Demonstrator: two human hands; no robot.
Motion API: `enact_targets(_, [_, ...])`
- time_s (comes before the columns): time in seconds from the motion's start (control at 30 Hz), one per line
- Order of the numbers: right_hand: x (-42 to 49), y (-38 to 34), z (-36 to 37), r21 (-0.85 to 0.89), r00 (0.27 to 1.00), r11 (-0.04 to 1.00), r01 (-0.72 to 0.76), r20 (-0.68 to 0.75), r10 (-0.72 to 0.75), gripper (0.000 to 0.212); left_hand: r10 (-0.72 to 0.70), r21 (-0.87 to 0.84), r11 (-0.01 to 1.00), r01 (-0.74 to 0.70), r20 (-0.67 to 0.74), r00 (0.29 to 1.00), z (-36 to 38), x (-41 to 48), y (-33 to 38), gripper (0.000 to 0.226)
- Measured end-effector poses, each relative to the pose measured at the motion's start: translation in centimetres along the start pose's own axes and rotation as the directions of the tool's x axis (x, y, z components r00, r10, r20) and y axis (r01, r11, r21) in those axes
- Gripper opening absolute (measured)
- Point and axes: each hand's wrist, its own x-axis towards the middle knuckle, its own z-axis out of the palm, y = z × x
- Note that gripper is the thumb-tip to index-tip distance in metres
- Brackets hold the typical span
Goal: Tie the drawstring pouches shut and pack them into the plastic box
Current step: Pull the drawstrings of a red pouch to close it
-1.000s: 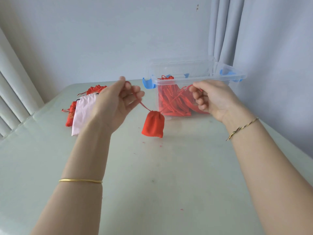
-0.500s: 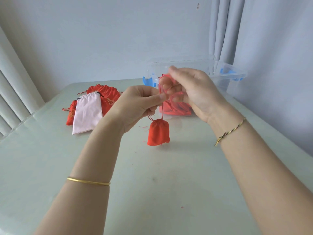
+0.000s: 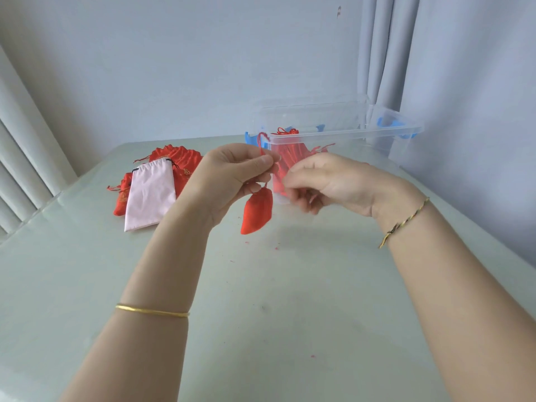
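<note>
Red pouch (image 3: 257, 211) dangles just beneath the left hand (image 3: 232, 175), whose thumb and forefinger pinch its drawstring (image 3: 261, 145), the right hand (image 3: 327, 184) curled alongside, its hold too blurred to tell, the plastic box (image 3: 348, 134) just beyond both.

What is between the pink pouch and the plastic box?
In the head view, the left hand, pinching the cord of a small red pouch hanging under it, shows between the pink pouch and the plastic box.

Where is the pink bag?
In the head view, the pink bag lies at the left, atop the heap of red pouches, just left of the left hand.
</note>
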Motion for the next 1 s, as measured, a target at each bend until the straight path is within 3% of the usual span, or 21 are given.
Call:
enact_targets(0.1, [0.3,0.3,0.2,-0.107,0.996,0.992,-0.064,-0.071,0.056,0.026,0.024,0.051,0.998,-0.026,0.036,0.999,0.3,-0.1,0.1,0.018])
enact_targets(0.17, [0.9,0.6,0.3,0.006,0.97,1.0,0.007,-0.241,-0.005,0.025,0.054,0.072,0.996,-0.062,0.105,0.993,0.4,-0.2,0.1,0.021])
enact_targets(0.23, [1.5,0.9,0.5,0.133,0.957,0.986,0.097,-0.285,-0.056,0.025,0.125,0.144,0.978,-0.15,0.17,0.978,0.4,-0.3,0.2,0.026])
enact_targets(0.4, [1.6,1.6,1.2,0.342,0.997,0.937,0.075,-0.052,-0.06,0.027,0.374,0.494,0.775,-0.393,0.141,0.917,1.1,-0.2,0.2,0.032])
enact_targets(0.57, [1.5,1.8,0.8,0.488,0.994,0.872,0.049,0.061,-0.09,0.023,0.497,0.553,0.698,-0.455,0.083,0.864,0.9,-0.2,-0.2,0.041])
enact_targets(0.67, [1.5,1.8,0.8,0.521,0.994,0.852,0.055,0.052,-0.095,0.021,0.522,0.56,0.694,-0.453,0.041,0.852,0.9,-0.2,-0.2,0.038])
enact_targets(0.77, [1.6,1.8,0.6,0.478,0.997,0.875,0.069,-0.065,-0.043,0.02,0.49,0.577,0.711,-0.402,0.004,0.872,0.7,0.0,-0.3,0.025])
enact_targets(0.93, [1.7,1.9,0.0,0.353,0.913,0.932,0.082,-0.401,0.071,0.033,0.338,0.653,0.731,-0.199,-0.094,0.936,-0.1,0.4,-1.0,0.018])
enact_targets(1.0, [1.7,2.1,-0.3,0.466,0.906,0.88,0.086,-0.405,0.126,0.034,0.249,0.651,0.753,-0.093,-0.151,0.957,-0.4,0.6,-1.3,0.025])
